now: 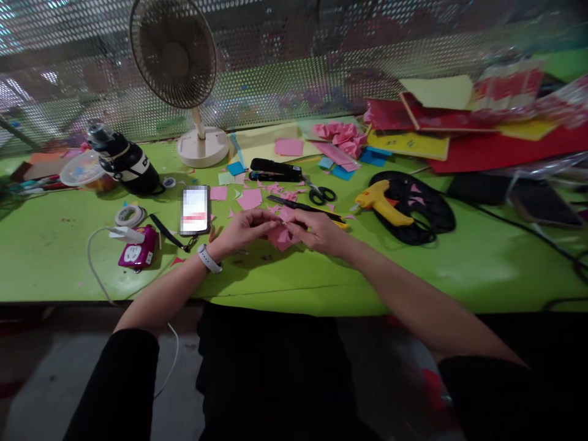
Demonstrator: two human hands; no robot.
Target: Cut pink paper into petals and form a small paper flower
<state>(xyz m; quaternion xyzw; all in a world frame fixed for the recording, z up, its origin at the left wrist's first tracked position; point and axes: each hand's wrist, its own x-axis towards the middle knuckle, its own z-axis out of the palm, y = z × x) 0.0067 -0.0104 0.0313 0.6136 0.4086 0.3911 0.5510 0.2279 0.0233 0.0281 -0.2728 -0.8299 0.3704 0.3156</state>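
My left hand (pixel 250 229), a white band at its wrist, and my right hand (pixel 316 231) come together over the table's front middle. Fingertips of both are pinched close to each other on something small that I cannot make out. Just below the fingertips shows pink paper (pixel 281 240); whether it is held or lies on the table is unclear. Right behind the hands lies a utility knife (pixel 303 205) with a black and yellow body, among pink paper scraps (pixel 250 198). Black-handled scissors (pixel 322 195) and a black stapler (pixel 276 170) lie farther back.
On the green table (pixel 395 282), a phone (pixel 195 210), tape roll (pixel 130 215), purple power adapter (pixel 139 248) and black bottle (pixel 126 160) stand left. Behind is a fan (pixel 202 147). To the right lie a yellow glue gun (pixel 383 202), a black pad (pixel 438 211) and stacked coloured paper (pixel 487 147).
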